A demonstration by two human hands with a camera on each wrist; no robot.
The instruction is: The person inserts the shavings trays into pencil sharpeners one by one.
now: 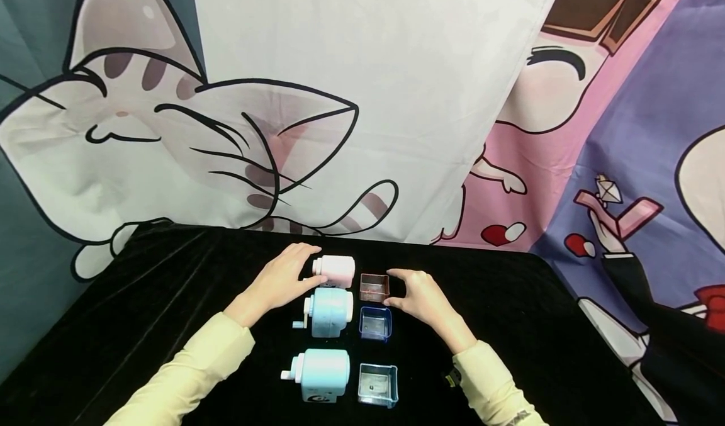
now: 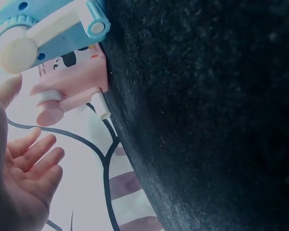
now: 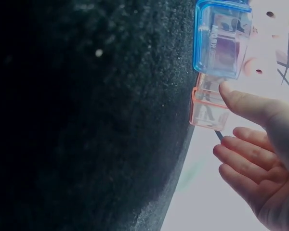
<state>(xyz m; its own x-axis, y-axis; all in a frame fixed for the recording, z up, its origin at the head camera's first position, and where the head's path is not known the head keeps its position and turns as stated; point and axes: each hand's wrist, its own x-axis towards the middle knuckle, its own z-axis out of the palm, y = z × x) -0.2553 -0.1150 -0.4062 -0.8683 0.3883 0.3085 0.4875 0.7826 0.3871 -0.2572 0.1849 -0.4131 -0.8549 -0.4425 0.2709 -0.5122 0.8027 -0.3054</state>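
Note:
My left hand (image 1: 276, 282) is beside the pink crank pencil sharpener (image 1: 337, 267), its thumb overlapping the sharpener's near side in the head view and its fingers stretched past the far left. In the left wrist view the fingers of that hand are loose, and the sharpener's crank (image 2: 70, 103) shows. My right hand (image 1: 421, 295) has its thumb and fingers spread at the right side of a clear reddish drawer (image 1: 374, 297). From the right wrist, the thumb overlaps this drawer's edge, and a clear blue drawer (image 3: 197, 43) stands in front.
Nearer me stand a blue sharpener (image 1: 330, 313) and a light-blue sharpener (image 1: 325, 370), cranks to the left. To their right lie the blue drawer and a pale-blue drawer (image 1: 378, 401). Black cloth (image 1: 453, 382) covers the table; a printed curtain (image 1: 430, 99) hangs behind.

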